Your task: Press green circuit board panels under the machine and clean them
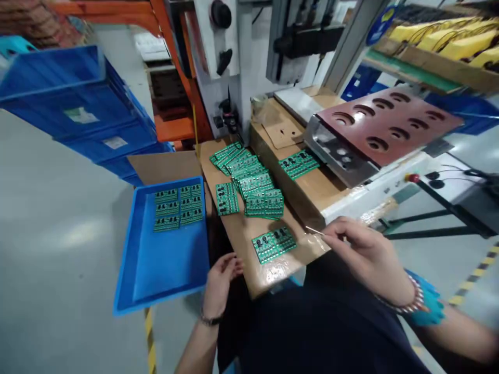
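Note:
My right hand (362, 254) pinches a thin pale stick (314, 230) between thumb and fingers, its tip pointing left over the front corner of the cardboard-covered table (268, 278). Whether the stick is wood or something else I cannot make out. Left of the stick, a green circuit board (274, 244) with black round parts lies by itself. At the table's left edge is my left hand (221, 283), fingers loosely bent and apart, holding nothing. Farther back on the cardboard, an overlapping heap of circuit boards (253, 179) spreads out, with a single circuit board (227, 199) beside it.
A blue tray (167, 275) with several circuit boards (167, 209) stands to the left, below stacked blue crates (78, 109). At the right, a reddish plate with curved slots (390, 124) sits on a metal fixture. Another circuit board (299, 164) lies on the raised cardboard ledge (307, 189).

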`<state>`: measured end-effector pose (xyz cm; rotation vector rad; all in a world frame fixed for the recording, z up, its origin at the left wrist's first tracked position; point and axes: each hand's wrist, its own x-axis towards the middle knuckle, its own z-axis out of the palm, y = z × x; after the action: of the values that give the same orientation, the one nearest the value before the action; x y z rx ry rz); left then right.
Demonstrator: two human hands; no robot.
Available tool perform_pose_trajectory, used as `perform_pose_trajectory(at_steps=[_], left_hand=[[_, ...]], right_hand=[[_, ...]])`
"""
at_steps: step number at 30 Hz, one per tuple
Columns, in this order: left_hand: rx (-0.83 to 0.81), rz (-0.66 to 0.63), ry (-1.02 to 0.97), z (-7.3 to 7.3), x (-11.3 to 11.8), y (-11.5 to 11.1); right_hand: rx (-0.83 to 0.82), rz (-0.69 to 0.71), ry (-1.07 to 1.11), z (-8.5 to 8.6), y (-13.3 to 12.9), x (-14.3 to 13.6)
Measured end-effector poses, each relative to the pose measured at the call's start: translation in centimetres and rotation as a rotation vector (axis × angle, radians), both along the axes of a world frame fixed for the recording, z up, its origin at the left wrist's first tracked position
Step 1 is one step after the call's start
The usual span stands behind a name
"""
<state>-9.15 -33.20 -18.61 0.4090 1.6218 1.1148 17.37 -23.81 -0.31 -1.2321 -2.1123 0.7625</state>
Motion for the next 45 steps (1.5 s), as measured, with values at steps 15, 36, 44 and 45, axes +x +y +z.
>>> perform_pose_trajectory(at_steps=[15, 36, 44, 45], left_hand=[[-0.106, 0.025, -0.238, 1.1, 7.4, 3.5], [0.354, 0.152, -0.149, 13.7, 8.8, -5.1], [0.352, 0.060, -0.110, 17.7, 11.1, -7.1], [0.351, 0.039, -0.105, 17.8, 11.2, -7.1]], right_hand=[[-0.002, 0.044, 0.184, -0.1, -4.7, 9.7], [0.217, 0.138, 0.254, 0.9, -7.0, 11.0], [0.389, 0.180, 0.230, 3.9, -7.7, 10.6], [0.396, 0.178, 0.221, 4.0, -7.7, 10.6]])
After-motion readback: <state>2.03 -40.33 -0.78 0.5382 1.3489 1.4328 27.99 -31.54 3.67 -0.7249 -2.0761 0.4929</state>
